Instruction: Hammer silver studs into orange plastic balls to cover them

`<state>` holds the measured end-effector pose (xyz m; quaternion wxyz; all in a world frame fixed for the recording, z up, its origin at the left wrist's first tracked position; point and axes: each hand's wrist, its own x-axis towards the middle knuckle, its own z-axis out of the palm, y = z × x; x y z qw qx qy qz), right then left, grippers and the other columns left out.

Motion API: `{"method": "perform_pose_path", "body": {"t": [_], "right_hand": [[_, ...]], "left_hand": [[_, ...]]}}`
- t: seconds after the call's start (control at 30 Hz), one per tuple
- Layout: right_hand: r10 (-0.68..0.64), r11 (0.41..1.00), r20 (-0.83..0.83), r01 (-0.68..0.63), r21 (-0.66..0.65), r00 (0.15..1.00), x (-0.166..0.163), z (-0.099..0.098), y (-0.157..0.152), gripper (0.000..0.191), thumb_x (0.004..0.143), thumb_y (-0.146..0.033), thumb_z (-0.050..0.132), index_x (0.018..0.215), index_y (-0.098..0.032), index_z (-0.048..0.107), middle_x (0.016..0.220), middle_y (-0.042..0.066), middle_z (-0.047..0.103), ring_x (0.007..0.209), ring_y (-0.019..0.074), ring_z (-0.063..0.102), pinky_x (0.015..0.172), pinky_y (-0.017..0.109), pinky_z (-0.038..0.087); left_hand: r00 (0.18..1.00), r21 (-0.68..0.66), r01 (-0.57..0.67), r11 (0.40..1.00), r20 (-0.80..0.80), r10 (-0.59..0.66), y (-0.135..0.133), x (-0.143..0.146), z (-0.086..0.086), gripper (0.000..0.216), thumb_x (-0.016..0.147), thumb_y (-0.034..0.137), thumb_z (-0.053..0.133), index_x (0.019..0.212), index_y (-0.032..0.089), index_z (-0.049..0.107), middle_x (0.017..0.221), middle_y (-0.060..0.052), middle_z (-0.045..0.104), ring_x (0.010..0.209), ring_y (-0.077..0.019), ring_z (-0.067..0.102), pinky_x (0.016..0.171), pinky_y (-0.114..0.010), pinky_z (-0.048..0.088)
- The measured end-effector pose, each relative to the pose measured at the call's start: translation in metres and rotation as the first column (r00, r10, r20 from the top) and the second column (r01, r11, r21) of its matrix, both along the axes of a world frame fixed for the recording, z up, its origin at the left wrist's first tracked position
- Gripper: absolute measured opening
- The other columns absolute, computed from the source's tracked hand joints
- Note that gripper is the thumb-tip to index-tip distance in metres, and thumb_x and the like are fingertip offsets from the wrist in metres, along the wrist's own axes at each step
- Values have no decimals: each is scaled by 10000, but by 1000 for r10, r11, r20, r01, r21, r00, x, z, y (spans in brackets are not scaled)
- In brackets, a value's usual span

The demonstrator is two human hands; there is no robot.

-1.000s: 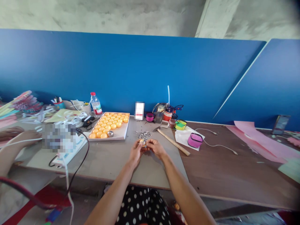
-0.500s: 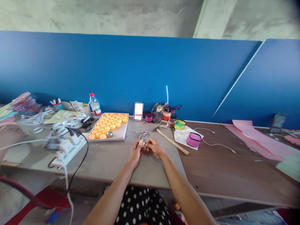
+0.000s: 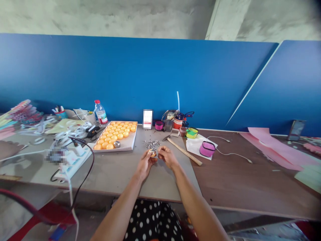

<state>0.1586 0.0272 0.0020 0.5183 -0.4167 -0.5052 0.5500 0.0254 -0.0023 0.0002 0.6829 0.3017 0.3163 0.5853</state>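
Note:
My left hand (image 3: pixel 144 162) is closed around a small orange ball (image 3: pixel 152 153) with silver studs on it, held just above the grey board (image 3: pixel 112 174). My right hand (image 3: pixel 167 156) hovers right beside the ball with its fingers pinched together; what they pinch is too small to name. A heap of small silver studs (image 3: pixel 152 144) lies just beyond my hands. Further left stands a white tray (image 3: pixel 130 142) filled with several orange balls (image 3: pixel 115 133) and one silver studded ball (image 3: pixel 116 144).
A wooden-handled hammer (image 3: pixel 184 151) lies to the right of my hands, with a pink pouch (image 3: pixel 208 149) on white paper beyond. Jars and cups (image 3: pixel 175 123) line the blue wall. A power strip (image 3: pixel 72 159), cables and a water bottle (image 3: pixel 101 112) sit left. Another person's hand (image 3: pixel 8 149) is at far left.
My right hand has drawn slightly away from the ball, leaving a small gap between the hands. The person at the far left has pulled their arm back.

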Motion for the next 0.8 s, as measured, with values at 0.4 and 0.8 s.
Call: {"method": "perform_pose_path", "body": {"t": [0.4,0.8], "right_hand": [[-255,963,925,-15,270,282,13,-2,-8,172,762,-283,540,906,-248,626,976,35,595,967,185,496,807,292,303],[-375,917,843,22,398,386,8,-2,-6,223,842,-192,384,830,-185,606,857,47,615,820,141,532,732,223,322]], "left_hand": [[993,-26,-12,1000,117,15,-1,-5,3,375,656,282,694,998,208,558,727,8,639,620,-126,620,667,-288,483],[997,-36,7,999,76,-4,-2,-3,5,453,549,141,738,959,217,559,844,7,619,714,-131,612,716,-297,473]]}}
